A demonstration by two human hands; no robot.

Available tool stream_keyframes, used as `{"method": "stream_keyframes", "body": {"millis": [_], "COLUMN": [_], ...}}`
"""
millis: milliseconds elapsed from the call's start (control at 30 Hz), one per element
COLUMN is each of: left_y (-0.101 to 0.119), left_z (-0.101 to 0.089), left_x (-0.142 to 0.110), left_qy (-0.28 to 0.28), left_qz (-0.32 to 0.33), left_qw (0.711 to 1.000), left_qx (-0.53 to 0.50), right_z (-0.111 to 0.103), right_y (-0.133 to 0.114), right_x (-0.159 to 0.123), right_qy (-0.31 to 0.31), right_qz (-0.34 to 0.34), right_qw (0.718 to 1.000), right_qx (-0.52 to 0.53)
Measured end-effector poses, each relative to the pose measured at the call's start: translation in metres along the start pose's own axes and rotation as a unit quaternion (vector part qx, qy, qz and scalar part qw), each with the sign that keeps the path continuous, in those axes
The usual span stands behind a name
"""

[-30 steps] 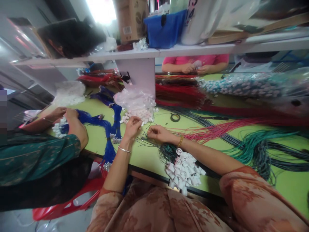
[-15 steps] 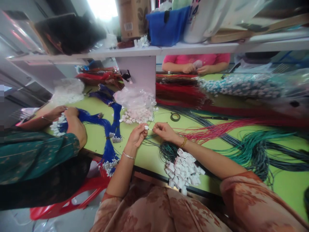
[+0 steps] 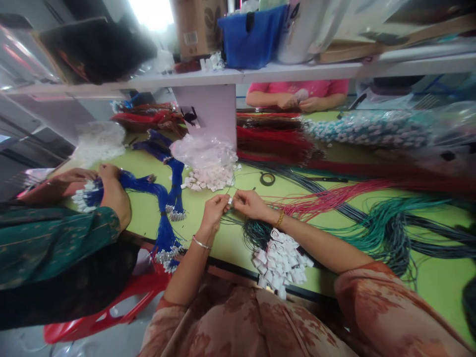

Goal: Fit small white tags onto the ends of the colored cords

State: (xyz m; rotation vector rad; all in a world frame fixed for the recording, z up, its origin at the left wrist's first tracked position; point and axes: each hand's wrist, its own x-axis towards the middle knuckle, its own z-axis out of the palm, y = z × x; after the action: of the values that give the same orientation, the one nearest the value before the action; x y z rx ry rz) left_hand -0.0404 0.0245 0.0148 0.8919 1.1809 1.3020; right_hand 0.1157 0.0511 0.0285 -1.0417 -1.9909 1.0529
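Above the green tabletop (image 3: 219,243), my left hand (image 3: 214,210) pinches a small white plastic connector (image 3: 230,201). Close beside it, my right hand (image 3: 251,204) has its fingers closed on thin dark wires at the connector's other side. The wires' ends are too small to make out. Under my right forearm lies a bundle of dark green wires (image 3: 257,229) ending in a cluster of white connectors (image 3: 280,260), which hangs a little over the table's front edge. Loose white connectors (image 3: 206,179) spill from a clear plastic bag (image 3: 204,151) beyond my hands.
A roll of black tape (image 3: 267,178) and a dark-handled tool (image 3: 327,179) lie behind my right hand. Pink wires (image 3: 327,198) and green wires (image 3: 383,223) stretch right. At left a co-worker's hands (image 3: 109,173) handle blue wires (image 3: 161,198). A shelf (image 3: 305,73) crosses above.
My hands have come closer together, and the gap between the white connector and my right fingers has closed. The whole view has shifted slightly.
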Motion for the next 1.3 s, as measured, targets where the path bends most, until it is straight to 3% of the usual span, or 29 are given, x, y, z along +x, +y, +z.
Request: {"method": "stream_keyframes", "body": {"millis": [233, 433, 500, 600, 700, 767, 867, 1033, 1167, 1300], "left_y": [0.0, 0.01, 0.012, 0.012, 0.012, 0.011, 0.01, 0.008, 0.002, -0.003], "left_z": [0.004, -0.015, -0.023, -0.031, -0.034, -0.036, -0.037, -0.031, -0.021, -0.014], "left_x": [-0.004, 0.001, 0.004, 0.006, 0.006, 0.006, 0.006, 0.005, 0.003, 0.003], "left_qy": [0.024, -0.009, -0.025, -0.039, -0.053, -0.058, -0.055, -0.04, -0.047, -0.06], "left_qz": [0.004, -0.038, -0.054, -0.068, -0.073, -0.068, -0.063, -0.062, -0.048, -0.05], "left_qw": [0.999, 0.997, 0.993, 0.99, 0.989, 0.99, 0.994, 0.997, 0.992, 0.983], "left_qx": [0.022, 0.073, 0.097, 0.116, 0.113, 0.106, 0.076, -0.036, -0.109, -0.165], "right_z": [0.001, -0.003, -0.002, 0.004, 0.011, 0.011, 0.006, -0.006, -0.007, -0.005], "right_y": [0.006, 0.019, 0.018, 0.011, 0.005, 0.004, 0.008, 0.01, 0.002, -0.001], "right_x": [0.0, 0.015, 0.022, 0.028, 0.029, 0.027, 0.025, 0.031, 0.032, 0.023], "right_qy": [-0.016, -0.076, -0.105, -0.159, -0.203, -0.2, -0.14, -0.041, -0.014, 0.002], "right_qz": [0.006, -0.003, -0.006, 0.004, 0.009, 0.004, -0.001, -0.023, -0.038, -0.016], "right_qw": [1.0, 0.996, 0.983, 0.942, 0.909, 0.905, 0.935, 0.995, 0.998, 0.998], "right_qx": [-0.012, -0.052, -0.151, -0.294, -0.363, -0.376, -0.327, -0.091, 0.051, 0.061]}}
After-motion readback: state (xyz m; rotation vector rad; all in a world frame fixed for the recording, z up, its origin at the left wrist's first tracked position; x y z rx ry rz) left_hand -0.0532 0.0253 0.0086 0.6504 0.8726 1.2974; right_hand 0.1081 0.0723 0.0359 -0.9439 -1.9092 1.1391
